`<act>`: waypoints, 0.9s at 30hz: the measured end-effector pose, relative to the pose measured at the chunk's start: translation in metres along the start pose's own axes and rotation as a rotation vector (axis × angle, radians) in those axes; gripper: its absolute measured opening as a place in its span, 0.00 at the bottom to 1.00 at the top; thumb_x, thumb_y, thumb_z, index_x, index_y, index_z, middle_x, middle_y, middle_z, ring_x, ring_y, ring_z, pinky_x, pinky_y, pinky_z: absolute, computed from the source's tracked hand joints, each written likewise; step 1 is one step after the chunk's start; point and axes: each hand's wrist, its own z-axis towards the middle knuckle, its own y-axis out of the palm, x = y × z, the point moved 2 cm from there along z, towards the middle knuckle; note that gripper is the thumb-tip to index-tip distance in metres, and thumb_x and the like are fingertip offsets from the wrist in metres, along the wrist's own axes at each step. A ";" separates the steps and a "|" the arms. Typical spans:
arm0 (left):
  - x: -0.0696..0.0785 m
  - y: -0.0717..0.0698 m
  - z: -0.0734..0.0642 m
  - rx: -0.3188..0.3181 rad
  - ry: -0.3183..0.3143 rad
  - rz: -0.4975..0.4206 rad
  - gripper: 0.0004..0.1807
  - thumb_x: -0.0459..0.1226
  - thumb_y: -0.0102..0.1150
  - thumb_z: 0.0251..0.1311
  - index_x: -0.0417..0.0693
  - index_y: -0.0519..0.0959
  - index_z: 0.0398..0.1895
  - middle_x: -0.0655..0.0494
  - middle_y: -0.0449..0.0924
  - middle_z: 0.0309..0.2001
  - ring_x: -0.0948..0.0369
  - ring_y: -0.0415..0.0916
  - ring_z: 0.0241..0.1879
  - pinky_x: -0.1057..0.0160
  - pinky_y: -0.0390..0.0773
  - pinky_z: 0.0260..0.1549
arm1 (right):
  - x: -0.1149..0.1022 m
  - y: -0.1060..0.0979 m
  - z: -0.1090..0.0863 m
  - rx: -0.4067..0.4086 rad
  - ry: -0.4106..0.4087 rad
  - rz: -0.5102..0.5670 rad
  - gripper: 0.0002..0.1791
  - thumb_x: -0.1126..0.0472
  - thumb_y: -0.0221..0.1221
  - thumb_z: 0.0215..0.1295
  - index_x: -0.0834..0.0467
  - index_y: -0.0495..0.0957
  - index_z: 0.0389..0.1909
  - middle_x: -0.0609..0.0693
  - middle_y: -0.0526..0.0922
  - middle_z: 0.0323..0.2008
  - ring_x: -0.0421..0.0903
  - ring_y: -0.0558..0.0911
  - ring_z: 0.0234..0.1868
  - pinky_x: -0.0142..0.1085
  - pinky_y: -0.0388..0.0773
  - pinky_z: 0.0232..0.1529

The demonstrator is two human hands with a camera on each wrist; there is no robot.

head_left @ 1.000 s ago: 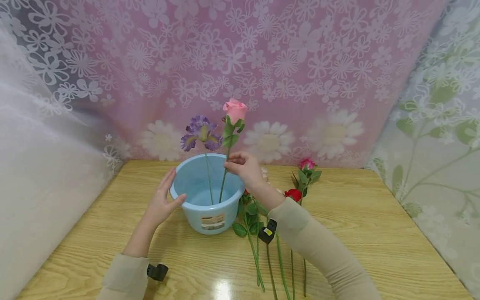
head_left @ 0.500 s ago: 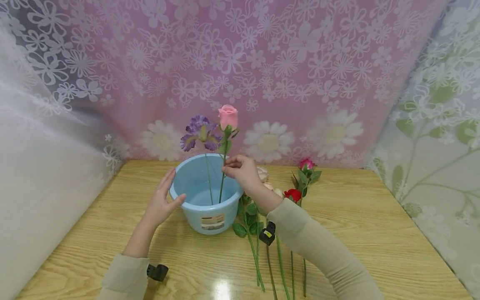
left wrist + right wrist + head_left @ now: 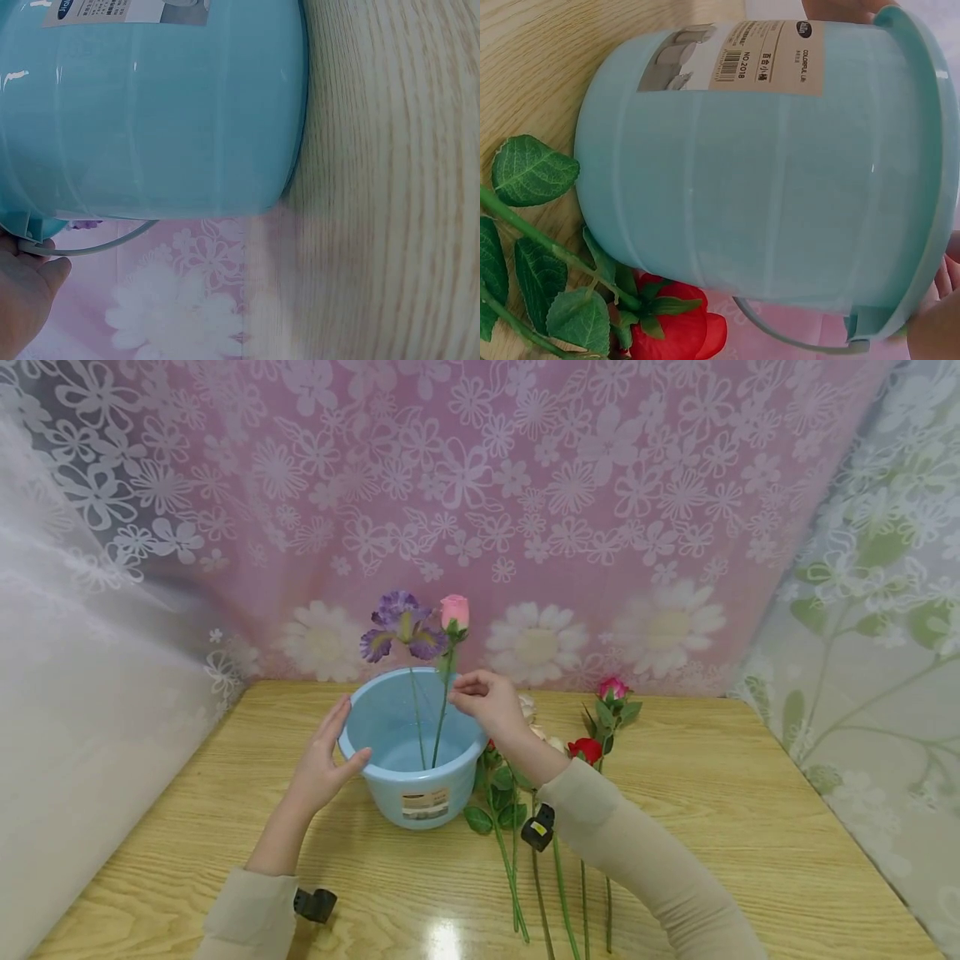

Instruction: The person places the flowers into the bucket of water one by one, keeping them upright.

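Note:
A light blue plastic bucket (image 3: 423, 797) with a paper label stands on the table. My left hand (image 3: 322, 768) rests against its left side, fingers on the rim's outside and thumb towards the front. Inside stands a purple iris (image 3: 402, 625) on a thin stem. Beside it a pink rose (image 3: 454, 612) leans in the bucket, its stem end on the bottom. My right hand (image 3: 491, 702) hovers over the right rim, thumb and index fingertips close together and just right of the rose stem, seemingly apart from it. The left wrist view shows fingers near the handle (image 3: 97, 246).
Several artificial flowers lie right of the bucket, among them a red rose (image 3: 585, 750) and a magenta rose (image 3: 613, 688), stems towards the front. Another red rose (image 3: 679, 322) lies close against the bucket. A flowered curtain (image 3: 525, 485) hangs behind the wooden table (image 3: 750, 827).
The pink rose has sunk lower and tilted left, close to the iris. My right fingers have come away from its stem slightly to the right. The left hand has not moved.

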 end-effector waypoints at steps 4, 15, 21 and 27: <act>0.000 0.000 0.000 -0.002 -0.009 -0.005 0.41 0.42 0.56 0.51 0.35 0.51 0.65 0.41 0.47 0.66 0.44 0.44 0.63 0.37 0.49 0.55 | -0.001 -0.005 -0.002 0.009 -0.010 -0.015 0.12 0.68 0.59 0.53 0.68 0.76 0.39 0.57 0.79 0.35 0.48 0.78 0.38 0.35 0.76 0.40; -0.002 0.001 0.000 -0.002 -0.011 -0.020 0.41 0.41 0.57 0.51 0.35 0.52 0.65 0.42 0.47 0.66 0.44 0.44 0.64 0.38 0.49 0.55 | -0.003 -0.020 -0.009 0.040 -0.030 -0.010 0.13 0.68 0.59 0.53 0.70 0.76 0.39 0.54 0.80 0.33 0.46 0.78 0.35 0.37 0.76 0.39; -0.001 0.000 -0.001 0.000 -0.006 -0.021 0.40 0.41 0.56 0.51 0.35 0.52 0.65 0.42 0.47 0.66 0.44 0.44 0.63 0.38 0.49 0.55 | 0.003 -0.033 -0.011 0.036 -0.033 0.002 0.14 0.67 0.59 0.54 0.71 0.75 0.41 0.55 0.79 0.32 0.50 0.77 0.36 0.40 0.77 0.39; -0.001 0.000 0.000 0.001 0.000 -0.025 0.41 0.42 0.56 0.50 0.34 0.52 0.65 0.41 0.47 0.66 0.43 0.44 0.63 0.38 0.49 0.55 | 0.003 -0.043 -0.016 0.033 -0.056 0.000 0.13 0.67 0.58 0.54 0.70 0.76 0.40 0.55 0.79 0.32 0.47 0.78 0.35 0.45 0.76 0.42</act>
